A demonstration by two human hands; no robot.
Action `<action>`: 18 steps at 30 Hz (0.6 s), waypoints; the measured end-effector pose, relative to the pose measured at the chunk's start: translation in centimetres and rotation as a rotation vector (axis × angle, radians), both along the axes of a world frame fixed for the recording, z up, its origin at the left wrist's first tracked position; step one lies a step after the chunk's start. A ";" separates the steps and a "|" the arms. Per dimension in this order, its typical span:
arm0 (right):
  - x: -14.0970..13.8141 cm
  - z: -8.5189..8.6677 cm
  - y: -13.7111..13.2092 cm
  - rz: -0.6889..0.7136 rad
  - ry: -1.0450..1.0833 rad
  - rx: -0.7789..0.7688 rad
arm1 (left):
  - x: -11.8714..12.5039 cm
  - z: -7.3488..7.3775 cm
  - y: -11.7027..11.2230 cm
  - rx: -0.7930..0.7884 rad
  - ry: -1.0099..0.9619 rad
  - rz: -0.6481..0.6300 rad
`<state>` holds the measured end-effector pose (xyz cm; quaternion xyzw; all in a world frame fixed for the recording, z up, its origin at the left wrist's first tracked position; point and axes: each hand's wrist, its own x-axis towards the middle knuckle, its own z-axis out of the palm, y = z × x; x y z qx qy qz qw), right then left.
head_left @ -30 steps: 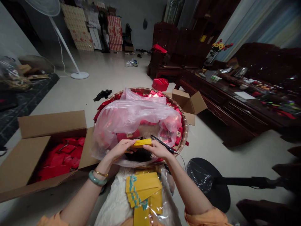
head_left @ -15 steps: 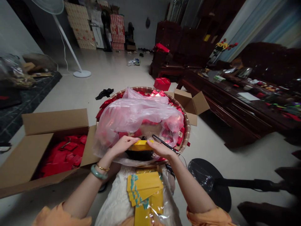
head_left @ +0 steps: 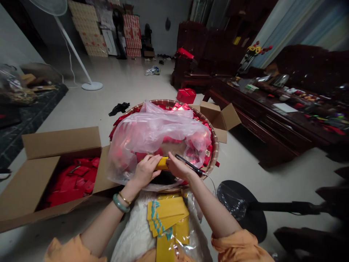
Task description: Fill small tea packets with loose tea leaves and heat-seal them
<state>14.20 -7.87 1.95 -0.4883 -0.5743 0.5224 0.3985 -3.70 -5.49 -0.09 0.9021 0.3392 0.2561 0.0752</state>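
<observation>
A small yellow packet [head_left: 163, 163] lies between my two hands, over the near part of a round woven basket [head_left: 216, 153]. My left hand [head_left: 147, 170] is closed around its left end, fingers on top and thumb below. At the right end my right hand [head_left: 180, 169] grips it, its fingers partly hidden. Beside the right hand a dark phone [head_left: 191, 164] with a white cable rests slantwise. Pink translucent plastic [head_left: 152, 127] covers red packets [head_left: 208, 151] in the basket. Several yellow envelopes [head_left: 167, 211] with teal print lie fanned on my lap, partly over clear plastic.
To the left stands an open cardboard box [head_left: 40, 182] full of red packets. Another open box [head_left: 218, 116] sits beyond the basket's right side. A black round stand base [head_left: 253, 225] is on the floor at right, near a dark wooden table [head_left: 253, 120]. A white fan [head_left: 92, 86] stands farther back.
My left hand has curled further around the yellow packet. The right hand has turned more upright at its end, and the packet now shows shorter between the hands. The view has shifted slightly.
</observation>
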 end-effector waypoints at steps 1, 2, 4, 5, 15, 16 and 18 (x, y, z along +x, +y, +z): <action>0.3 0.3 0.1 0.055 0.047 -0.087 | -0.2 -0.2 0.1 -0.013 -0.011 0.018; 0.8 0.6 0.2 0.097 0.113 -0.165 | -0.5 -0.4 0.3 -0.026 -0.022 0.041; 1.8 0.9 0.3 0.083 0.238 -0.262 | -1.1 -0.6 0.5 -0.057 -0.049 0.095; 2.4 0.8 0.2 0.043 0.281 -0.295 | -1.3 -0.6 0.6 -0.073 -0.066 0.122; 2.4 -4.9 -1.0 0.112 -0.700 0.019 | -2.2 -1.1 0.7 -0.150 -0.187 0.212; 2.0 -4.9 -0.8 0.131 -0.739 0.017 | -2.1 -1.1 0.7 -0.150 -0.188 0.211; 1.2 -4.8 -0.2 0.172 -0.811 0.008 | -2.1 -1.0 0.6 -0.151 -0.192 0.200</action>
